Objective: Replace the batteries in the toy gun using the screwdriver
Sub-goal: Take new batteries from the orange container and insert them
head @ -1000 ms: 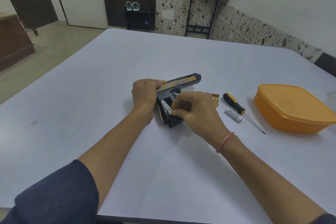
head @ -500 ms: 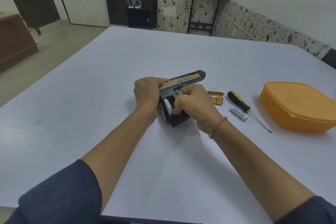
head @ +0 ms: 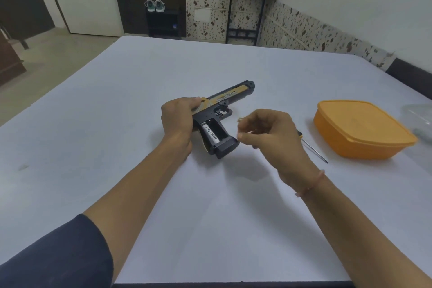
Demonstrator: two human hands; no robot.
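Note:
A black and gold toy gun (head: 230, 98) lies on its side on the white table (head: 112, 152), muzzle pointing far right. My left hand (head: 177, 121) grips the rear of its slide. The grip's battery bay is uncovered, and one white battery (head: 211, 134) sits in its left slot. The slot beside it shows black. My right hand (head: 273, 138) hovers just right of the grip with loosely curled fingers and holds nothing that I can see. It hides most of the screwdriver (head: 313, 150); only the shaft and a bit of handle show. A gold edge of the battery cover (head: 239, 120) peeks out behind my fingers.
An orange lidded container (head: 360, 128) stands at the right, close to the screwdriver tip. A clear, blurred object (head: 419, 114) lies at the right edge. The table's near edge runs along the bottom of the view.
My right hand has left the grip and moved right, so the bay with one battery now shows. The left hand stays on the slide. The spare battery is now hidden behind my right hand.

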